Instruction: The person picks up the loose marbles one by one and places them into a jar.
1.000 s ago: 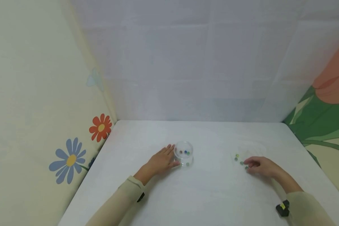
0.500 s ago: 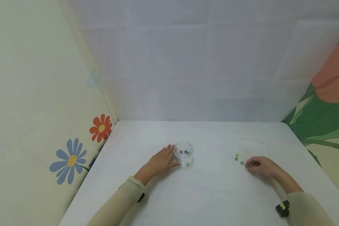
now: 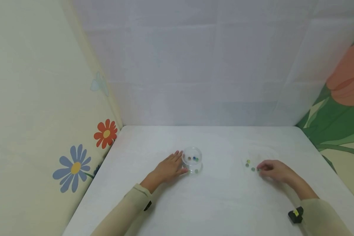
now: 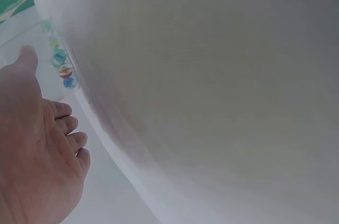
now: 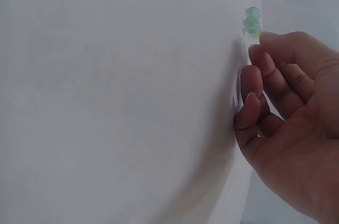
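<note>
A clear round container [image 3: 191, 147] stands left of the table's middle, with several glass marbles [image 4: 65, 71] at its bottom, blue, orange and green among them. My left hand [image 3: 168, 168] lies beside it, fingers and thumb stretched out and touching its left side. Over on the right, my right hand [image 3: 275, 171] pinches a greenish marble [image 3: 258, 169] between thumb and fingertips; the fingers mostly hide it. Just left of those fingertips are a yellow marble [image 3: 248, 161] and two greenish marbles [image 3: 253, 169]. In the right wrist view, greenish marbles [image 5: 253, 13] show beyond the thumb tip.
Around the loose marbles lies a faint clear sheet or shallow tray [image 3: 264, 150], too transparent to make out. The table [image 3: 218, 200] is white, with a white cloth backdrop [image 3: 177, 72] behind it and flowered walls at both sides.
The right hand has closed thumb and fingers on the nearest marble and shifted slightly up and away with it. The left hand and container have stayed put.
</note>
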Available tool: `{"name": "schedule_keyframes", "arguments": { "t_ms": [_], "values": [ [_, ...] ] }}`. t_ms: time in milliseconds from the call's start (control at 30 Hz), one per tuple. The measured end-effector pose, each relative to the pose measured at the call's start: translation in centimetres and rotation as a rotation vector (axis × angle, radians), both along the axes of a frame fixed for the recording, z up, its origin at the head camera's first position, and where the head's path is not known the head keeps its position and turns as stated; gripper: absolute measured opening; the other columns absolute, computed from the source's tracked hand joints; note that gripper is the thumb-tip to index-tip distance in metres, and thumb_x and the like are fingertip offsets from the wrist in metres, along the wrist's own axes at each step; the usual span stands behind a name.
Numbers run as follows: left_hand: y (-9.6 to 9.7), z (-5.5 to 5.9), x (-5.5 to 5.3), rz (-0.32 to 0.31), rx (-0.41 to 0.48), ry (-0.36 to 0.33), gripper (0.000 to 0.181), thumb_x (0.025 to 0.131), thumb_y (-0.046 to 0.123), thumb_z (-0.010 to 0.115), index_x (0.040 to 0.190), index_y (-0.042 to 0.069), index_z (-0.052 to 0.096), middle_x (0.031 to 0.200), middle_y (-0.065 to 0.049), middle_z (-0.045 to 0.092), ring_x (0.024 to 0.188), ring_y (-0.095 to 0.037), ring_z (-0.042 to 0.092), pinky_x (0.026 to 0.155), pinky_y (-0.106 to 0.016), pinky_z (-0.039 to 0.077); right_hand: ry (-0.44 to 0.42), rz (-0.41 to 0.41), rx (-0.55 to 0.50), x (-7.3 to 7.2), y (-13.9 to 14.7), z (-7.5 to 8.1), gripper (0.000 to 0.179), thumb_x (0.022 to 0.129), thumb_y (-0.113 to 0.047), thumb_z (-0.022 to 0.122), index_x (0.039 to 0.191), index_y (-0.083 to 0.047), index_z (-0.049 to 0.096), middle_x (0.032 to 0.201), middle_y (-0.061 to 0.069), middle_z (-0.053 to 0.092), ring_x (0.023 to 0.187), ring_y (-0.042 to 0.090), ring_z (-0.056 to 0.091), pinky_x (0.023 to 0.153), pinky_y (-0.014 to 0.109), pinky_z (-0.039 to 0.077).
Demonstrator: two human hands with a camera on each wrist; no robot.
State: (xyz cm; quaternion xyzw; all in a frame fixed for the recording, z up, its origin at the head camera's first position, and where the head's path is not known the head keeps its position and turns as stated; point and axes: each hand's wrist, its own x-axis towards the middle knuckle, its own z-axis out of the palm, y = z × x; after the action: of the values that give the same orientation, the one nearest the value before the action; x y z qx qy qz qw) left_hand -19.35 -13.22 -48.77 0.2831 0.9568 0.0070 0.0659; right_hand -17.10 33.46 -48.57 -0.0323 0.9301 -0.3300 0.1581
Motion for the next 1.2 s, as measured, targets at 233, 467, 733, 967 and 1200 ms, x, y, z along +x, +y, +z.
{"name": "schedule_keyframes", "arguments": {
  "t_ms": [233, 467, 733, 967, 1200],
  "values": [
    [0.0, 0.3, 0.0, -0.002, -0.019, 0.001, 0.082, 0.105, 0.061, 0.034, 0.158, -0.001, 0.027, 0.166, -0.015, 0.025, 0.155, -0.029, 0.020, 0.128, -0.039, 0.017, 0.007, -0.013, -0.015, -0.1, -0.1, 0.4, 0.027, 0.090, -0.013, 0.071, 0.115, -0.004, 0.069, 0.101, 0.007, 0.067, 0.090, 0.023, 0.059, 0.072, 0.033, 0.053],
    [0.1, 0.8, 0.0, -0.019, -0.003, 0.008, 0.081, 0.105, 0.059, 0.036, 0.157, -0.003, 0.029, 0.165, -0.017, 0.027, 0.154, -0.031, 0.022, 0.127, -0.040, 0.020, 0.018, -0.005, -0.041, -0.4, -0.4, 1.5, 0.025, 0.093, -0.012, 0.069, 0.117, -0.004, 0.069, 0.104, 0.009, 0.067, 0.093, 0.023, 0.060, 0.074, 0.033, 0.055],
    [0.1, 0.6, -0.1, -0.024, -0.010, 0.011, 0.081, 0.105, 0.059, 0.036, 0.157, -0.003, 0.029, 0.165, -0.017, 0.028, 0.154, -0.030, 0.023, 0.127, -0.040, 0.020, 0.077, 0.039, -0.071, -0.4, -0.6, 2.8, 0.026, 0.095, -0.016, 0.069, 0.118, -0.004, 0.070, 0.106, 0.008, 0.068, 0.096, 0.022, 0.059, 0.078, 0.034, 0.052],
    [0.0, 0.4, -0.1, -0.021, -0.009, 0.009, 0.081, 0.105, 0.060, 0.035, 0.157, -0.002, 0.029, 0.165, -0.017, 0.027, 0.154, -0.030, 0.022, 0.127, -0.040, 0.019, 0.106, 0.050, -0.106, -0.4, -1.1, 3.3, 0.028, 0.096, -0.018, 0.069, 0.120, -0.002, 0.070, 0.102, 0.006, 0.066, 0.092, 0.020, 0.055, 0.075, 0.031, 0.050],
    [-0.1, -0.1, -0.2, -0.007, 0.001, -0.008, 0.082, 0.104, 0.061, 0.037, 0.157, -0.001, 0.029, 0.165, -0.016, 0.026, 0.155, -0.029, 0.021, 0.128, -0.039, 0.017, 0.131, 0.063, -0.114, -0.5, -2.2, 4.4, 0.028, 0.096, -0.019, 0.069, 0.119, -0.002, 0.070, 0.100, 0.005, 0.066, 0.091, 0.019, 0.056, 0.071, 0.029, 0.049]
  ]
}}
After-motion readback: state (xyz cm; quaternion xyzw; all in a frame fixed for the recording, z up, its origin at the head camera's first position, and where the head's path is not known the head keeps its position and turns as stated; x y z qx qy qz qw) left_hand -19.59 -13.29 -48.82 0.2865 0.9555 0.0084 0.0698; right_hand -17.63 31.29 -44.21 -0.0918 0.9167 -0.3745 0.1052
